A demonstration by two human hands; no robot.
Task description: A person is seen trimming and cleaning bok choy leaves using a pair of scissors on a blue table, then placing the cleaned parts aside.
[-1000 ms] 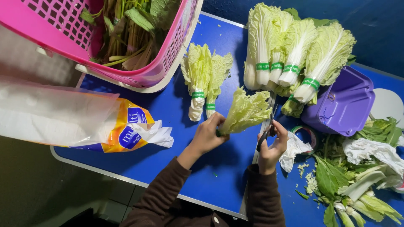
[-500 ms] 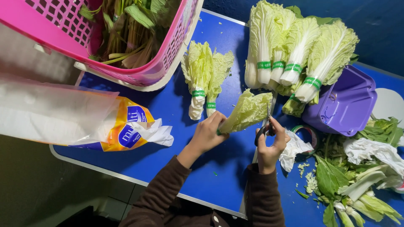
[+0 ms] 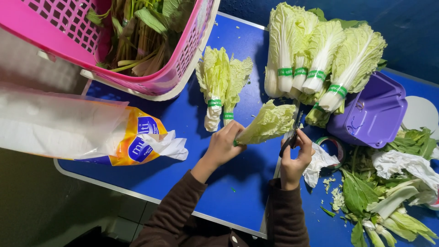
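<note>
Nearest to us, our left hand has its fingers closed around the base of a small pale green cabbage, holding it just above the blue bench with its leaves pointing right. Just beside it, our right hand has its fingers curled tightly around dark scissors, whose tips sit against the cabbage's leafy end. By the right wrist lie a crumpled white wrapper and a roll of tape, with trimmed leaf scraps heaped further right. Beyond the hands, two banded cabbages lie side by side, and a larger row of banded cabbages sits next to a purple tub. On the left lies a plastic bag, and farthest off a pink basket of greens.
</note>
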